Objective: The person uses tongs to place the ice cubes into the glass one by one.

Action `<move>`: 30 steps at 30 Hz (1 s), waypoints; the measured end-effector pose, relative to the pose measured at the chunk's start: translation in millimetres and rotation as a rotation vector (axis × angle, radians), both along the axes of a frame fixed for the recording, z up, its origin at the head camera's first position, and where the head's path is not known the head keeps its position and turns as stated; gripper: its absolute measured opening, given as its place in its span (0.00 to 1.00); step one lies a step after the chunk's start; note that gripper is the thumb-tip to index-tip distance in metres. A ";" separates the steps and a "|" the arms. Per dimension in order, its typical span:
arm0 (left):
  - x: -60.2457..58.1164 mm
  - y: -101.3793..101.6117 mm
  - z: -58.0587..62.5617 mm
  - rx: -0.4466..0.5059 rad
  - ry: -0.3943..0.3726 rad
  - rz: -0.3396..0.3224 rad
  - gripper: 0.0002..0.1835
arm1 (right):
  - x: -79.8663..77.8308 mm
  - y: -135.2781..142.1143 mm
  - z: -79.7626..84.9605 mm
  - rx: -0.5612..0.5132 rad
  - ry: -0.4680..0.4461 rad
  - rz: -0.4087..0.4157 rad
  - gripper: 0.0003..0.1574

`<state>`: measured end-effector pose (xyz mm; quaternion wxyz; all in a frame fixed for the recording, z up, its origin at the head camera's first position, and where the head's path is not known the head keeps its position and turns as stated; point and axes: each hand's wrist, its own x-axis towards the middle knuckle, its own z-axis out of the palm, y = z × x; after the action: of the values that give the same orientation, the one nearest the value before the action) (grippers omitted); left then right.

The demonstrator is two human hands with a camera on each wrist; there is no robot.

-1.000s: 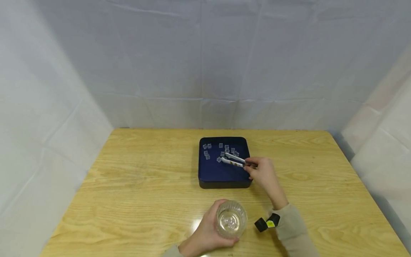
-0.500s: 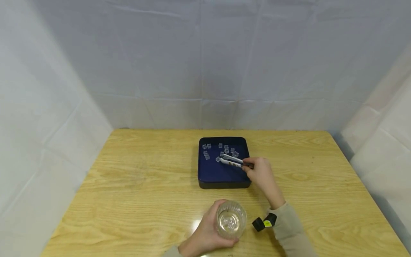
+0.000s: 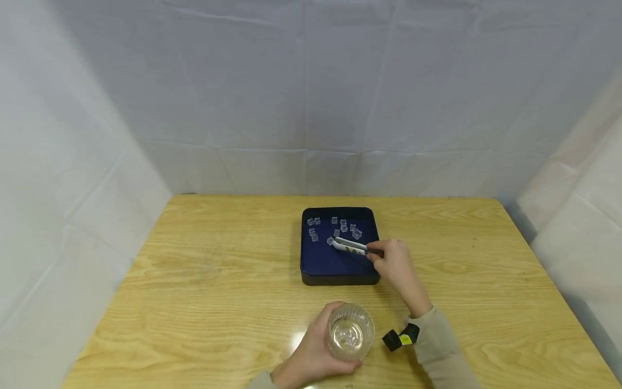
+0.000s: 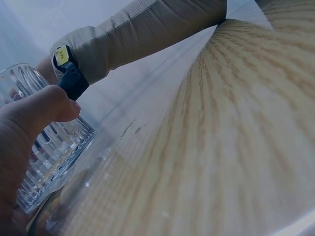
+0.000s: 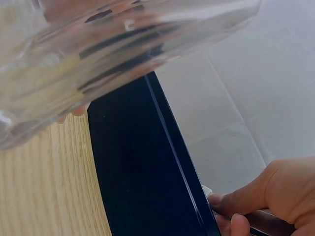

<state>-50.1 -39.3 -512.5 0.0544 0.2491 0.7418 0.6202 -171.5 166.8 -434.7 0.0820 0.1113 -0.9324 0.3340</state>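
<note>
Your L hand (image 3: 317,350) has its grip wrapped round the clear ribbed glass (image 3: 357,315), nr side of the surface (image 3: 218,265), w/ some clear bits in the bottom; can't tell if its base touches down. Your R hand (image 3: 394,263) pinches the white tongs (image 3: 351,249) over the navy tray (image 3: 335,266), beyond the glass. Tong tips are close tog., just beside a clear cube (image 3: 330,241); can't tell if they've got one. Other cubes (image 3: 357,234) lie mostly in the tray's far half.
</note>
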 end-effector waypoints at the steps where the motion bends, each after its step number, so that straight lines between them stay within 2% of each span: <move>1: -0.3 -0.1 -0.5 0.003 0.003 0.000 0.51 | -0.2 0.0 -0.2 -0.002 -0.001 0.000 0.12; 10: -0.5 -0.1 0.8 0.006 -0.004 -0.005 0.50 | -0.8 2.1 -1.6 -0.005 0.018 -0.003 0.11; 18: -1.3 -0.5 1.3 0.013 0.004 -0.008 0.50 | -1.2 7.4 -0.1 -0.061 -0.001 0.002 0.10; 22: -1.6 -1.2 0.9 0.009 0.011 -0.006 0.50 | 1.8 11.5 4.9 -0.097 -0.044 -0.012 0.11; 30: -0.7 -1.0 -2.3 0.006 0.013 -0.009 0.51 | 15.5 21.4 23.4 -0.146 -0.064 0.015 0.11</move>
<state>-50.8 -40.3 -514.7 0.0514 0.2566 0.7393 0.6204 -155.9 188.2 -411.3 0.0575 0.1014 -0.9067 0.4053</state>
